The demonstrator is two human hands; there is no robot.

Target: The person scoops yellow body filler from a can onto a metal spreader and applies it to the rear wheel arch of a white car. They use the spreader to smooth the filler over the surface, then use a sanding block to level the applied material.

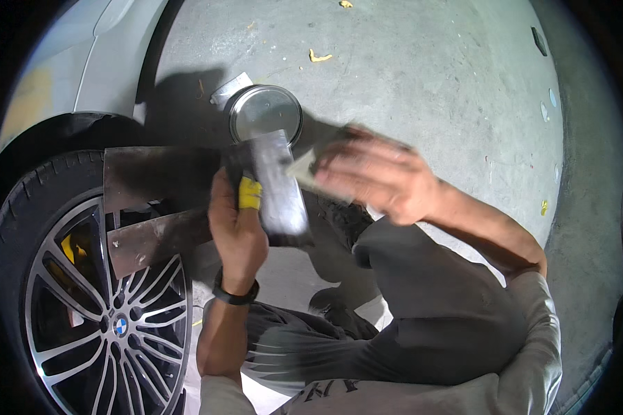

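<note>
My left hand (239, 238) grips flat metal plates: a shiny silver one (280, 200) upright in front, and behind it two long dark, stained plates (152, 176) reaching left across the wheel. A bright yellow patch (249, 194) shows at my thumb. My right hand (381, 176), blurred by motion, has its fingers closed over a pale, flat tool (306, 173) with a darker upper part, beside the silver plate's right edge; its exact shape cannot be made out. A round metal tin (264, 111) stands on the floor just beyond my hands, with a white flat item (228, 88) behind it.
At the left are a light car body (111, 48) with a yellowish patch and a tyre (17, 228) on a multi-spoke alloy wheel (83, 304). My bent legs (429, 304) are below. The grey concrete floor (450, 83) carries small yellow scraps (318, 57) and bits of debris.
</note>
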